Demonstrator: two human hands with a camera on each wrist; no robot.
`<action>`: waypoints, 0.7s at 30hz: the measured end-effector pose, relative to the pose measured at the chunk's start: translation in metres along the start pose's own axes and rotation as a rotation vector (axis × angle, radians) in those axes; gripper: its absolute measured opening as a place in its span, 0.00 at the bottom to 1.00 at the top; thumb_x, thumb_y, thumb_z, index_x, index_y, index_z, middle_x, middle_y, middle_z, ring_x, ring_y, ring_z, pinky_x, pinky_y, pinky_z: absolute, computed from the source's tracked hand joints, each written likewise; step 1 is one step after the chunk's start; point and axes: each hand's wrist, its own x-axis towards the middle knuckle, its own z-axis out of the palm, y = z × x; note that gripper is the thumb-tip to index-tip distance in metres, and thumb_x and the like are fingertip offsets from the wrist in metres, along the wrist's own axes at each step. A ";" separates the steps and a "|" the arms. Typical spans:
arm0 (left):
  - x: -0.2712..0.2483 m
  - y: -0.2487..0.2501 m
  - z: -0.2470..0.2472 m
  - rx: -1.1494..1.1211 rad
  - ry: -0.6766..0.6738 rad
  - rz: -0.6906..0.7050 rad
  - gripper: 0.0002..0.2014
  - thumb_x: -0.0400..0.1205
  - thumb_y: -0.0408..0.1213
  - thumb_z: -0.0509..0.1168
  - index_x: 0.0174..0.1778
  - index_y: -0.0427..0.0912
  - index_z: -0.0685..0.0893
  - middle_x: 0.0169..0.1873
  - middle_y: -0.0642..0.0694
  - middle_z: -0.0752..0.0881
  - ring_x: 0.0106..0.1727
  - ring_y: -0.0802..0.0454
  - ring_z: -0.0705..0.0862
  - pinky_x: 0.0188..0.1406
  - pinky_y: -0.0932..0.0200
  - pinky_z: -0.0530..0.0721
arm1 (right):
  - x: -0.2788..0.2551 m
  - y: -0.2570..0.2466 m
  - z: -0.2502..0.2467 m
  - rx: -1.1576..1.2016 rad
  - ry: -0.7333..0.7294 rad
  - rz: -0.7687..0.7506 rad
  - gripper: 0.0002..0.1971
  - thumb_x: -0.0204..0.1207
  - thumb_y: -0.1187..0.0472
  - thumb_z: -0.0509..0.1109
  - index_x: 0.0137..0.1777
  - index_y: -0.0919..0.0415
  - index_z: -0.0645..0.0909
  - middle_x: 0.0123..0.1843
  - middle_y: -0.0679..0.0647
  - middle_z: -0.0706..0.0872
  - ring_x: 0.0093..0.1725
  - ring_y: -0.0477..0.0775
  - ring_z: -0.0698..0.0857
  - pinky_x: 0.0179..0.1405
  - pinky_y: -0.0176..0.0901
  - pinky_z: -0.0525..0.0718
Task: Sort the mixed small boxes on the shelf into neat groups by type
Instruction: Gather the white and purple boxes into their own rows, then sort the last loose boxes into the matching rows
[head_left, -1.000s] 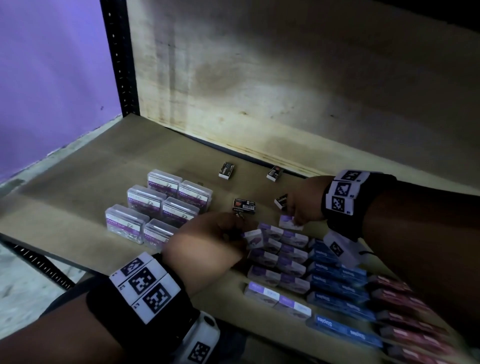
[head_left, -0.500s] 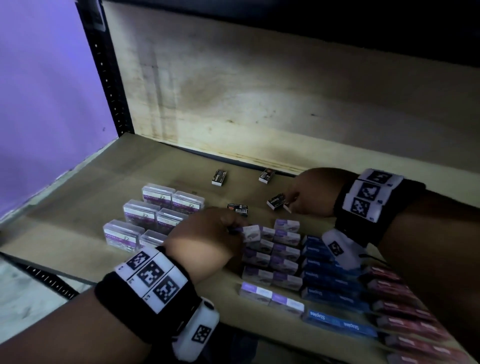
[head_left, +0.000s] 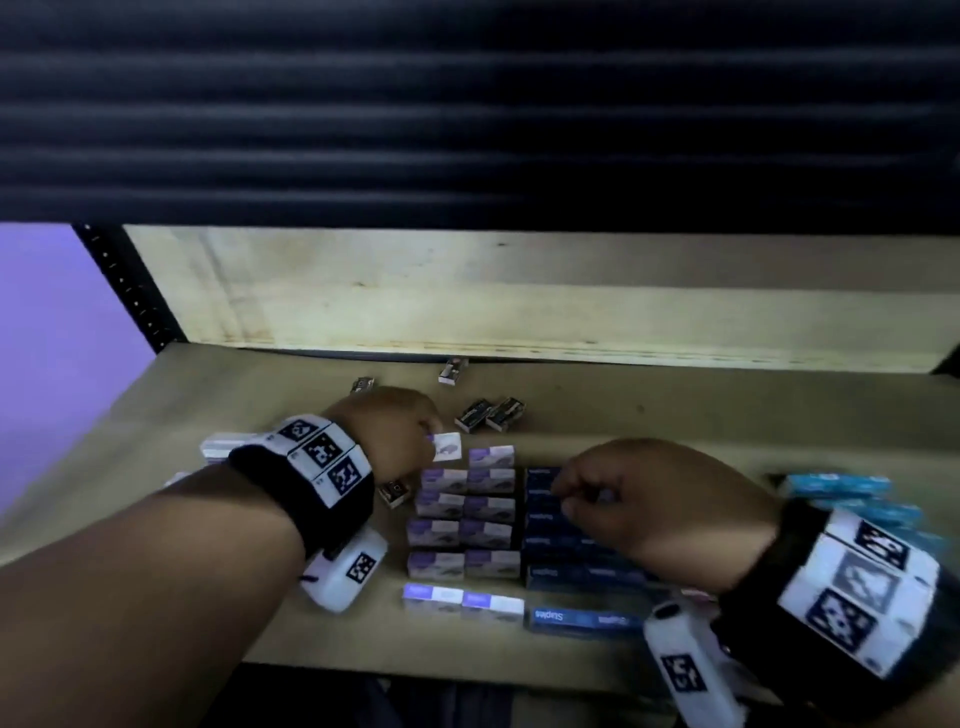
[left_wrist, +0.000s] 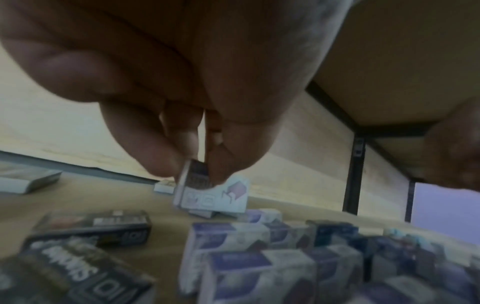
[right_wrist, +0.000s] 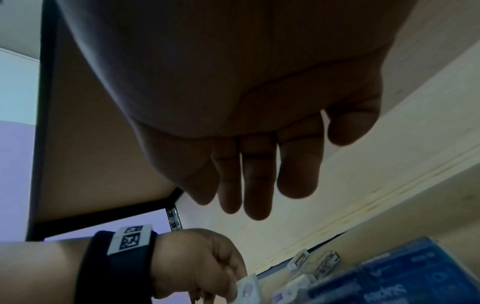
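Note:
My left hand (head_left: 434, 441) pinches a small purple-and-white box (head_left: 447, 446) by its top edge, just above the far end of two columns of matching purple-and-white boxes (head_left: 465, 525). The left wrist view shows the fingertips (left_wrist: 218, 172) on that box (left_wrist: 215, 197), tilted over the shelf. My right hand (head_left: 576, 499) hovers over the dark blue Staples boxes (head_left: 576, 571) beside the purple columns. In the right wrist view its fingers (right_wrist: 257, 185) hang relaxed and hold nothing. Small black boxes (head_left: 491, 414) lie loose behind the rows.
More black boxes lie near the back wall (head_left: 452, 371), behind my left hand (head_left: 362, 384) and under my left wrist (head_left: 394, 491). Light blue boxes (head_left: 841, 486) sit at the right. Clear plastic boxes (head_left: 223, 447) are mostly hidden by my left arm. An upper shelf hangs overhead.
My left hand has lifted a purple-and-white box off the shelf. My right hand has pulled back from the small black boxes to above the dark blue ones. The head view has shifted.

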 end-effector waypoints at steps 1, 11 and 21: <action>0.006 0.002 -0.001 0.017 -0.059 -0.016 0.06 0.78 0.47 0.68 0.47 0.56 0.90 0.51 0.55 0.89 0.44 0.57 0.84 0.42 0.66 0.77 | -0.005 0.003 0.000 0.003 0.008 0.014 0.13 0.74 0.40 0.67 0.59 0.32 0.80 0.45 0.31 0.85 0.46 0.32 0.81 0.42 0.32 0.79; 0.030 0.017 0.004 0.110 -0.232 -0.123 0.15 0.84 0.36 0.66 0.66 0.43 0.86 0.62 0.45 0.86 0.63 0.46 0.85 0.58 0.59 0.82 | -0.032 0.015 -0.004 0.056 0.018 0.086 0.12 0.76 0.39 0.68 0.59 0.30 0.82 0.53 0.28 0.85 0.51 0.30 0.81 0.46 0.22 0.75; 0.026 0.020 0.001 -0.002 -0.291 -0.101 0.13 0.84 0.33 0.67 0.63 0.42 0.87 0.58 0.43 0.90 0.55 0.45 0.90 0.56 0.54 0.88 | -0.033 0.018 -0.002 0.045 0.006 0.116 0.14 0.75 0.37 0.66 0.61 0.28 0.79 0.54 0.29 0.85 0.51 0.32 0.82 0.53 0.35 0.81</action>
